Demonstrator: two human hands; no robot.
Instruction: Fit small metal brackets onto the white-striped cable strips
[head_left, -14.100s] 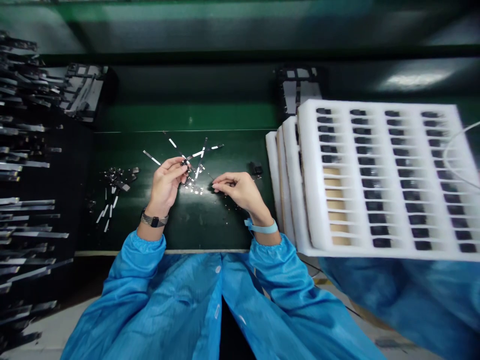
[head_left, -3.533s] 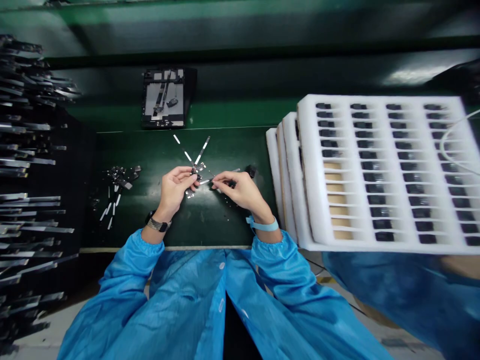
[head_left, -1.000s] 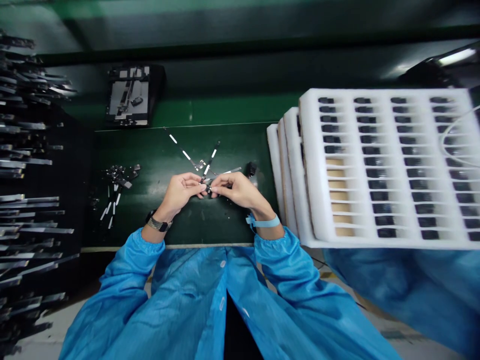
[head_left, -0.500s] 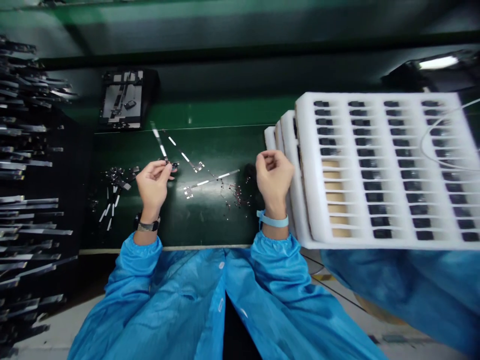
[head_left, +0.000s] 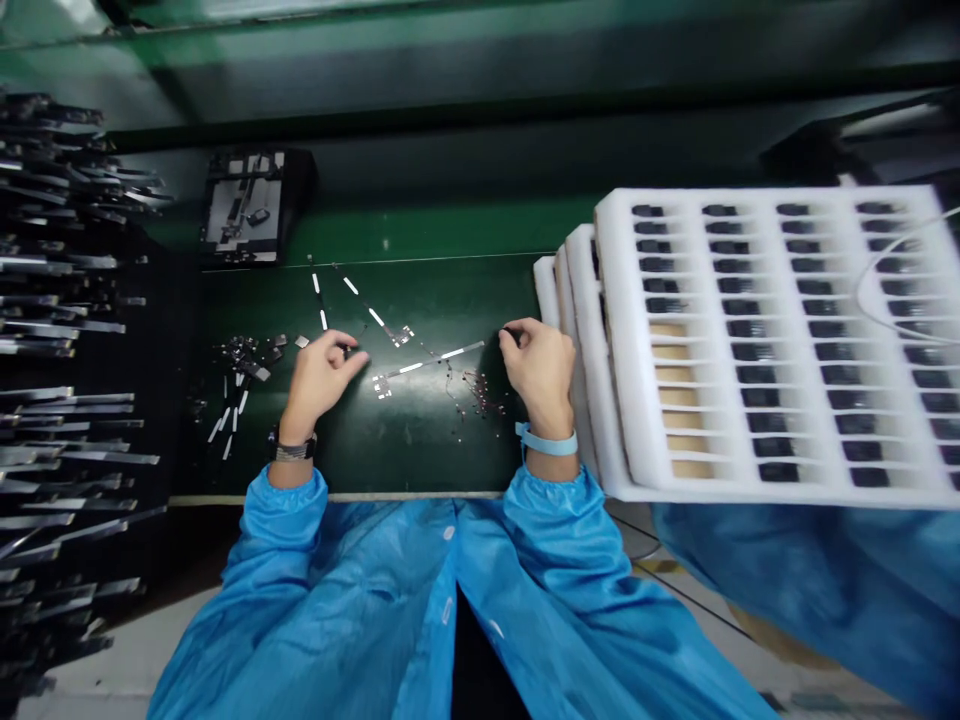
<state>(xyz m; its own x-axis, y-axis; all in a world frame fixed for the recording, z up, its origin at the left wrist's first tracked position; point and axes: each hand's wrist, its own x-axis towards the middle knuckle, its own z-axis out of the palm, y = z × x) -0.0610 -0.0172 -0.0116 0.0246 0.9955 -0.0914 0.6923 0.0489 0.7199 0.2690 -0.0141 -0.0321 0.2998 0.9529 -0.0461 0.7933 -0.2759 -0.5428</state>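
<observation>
My left hand [head_left: 321,373] rests on the dark green mat [head_left: 420,450], fingers pinched on the lower end of a thin flex strip [head_left: 320,302] with white patches. My right hand [head_left: 541,365] is curled at the mat's right side, its fingertips closed on a small black part [head_left: 511,333]. Between the hands lie two more flex strips [head_left: 427,360] and a scatter of tiny dark bits [head_left: 480,395].
A stack of white foam trays [head_left: 757,340] with rows of black parts stands on the right. Racks of thin metal strips [head_left: 67,350] fill the left. A small heap of strips [head_left: 240,370] lies left of my left hand. A black fixture [head_left: 251,205] sits on the belt behind.
My hands, joined at the mat's middle a second ago, have parted. The left carried one strip to the left and lowered it; the right went right, then dropped onto the small black part.
</observation>
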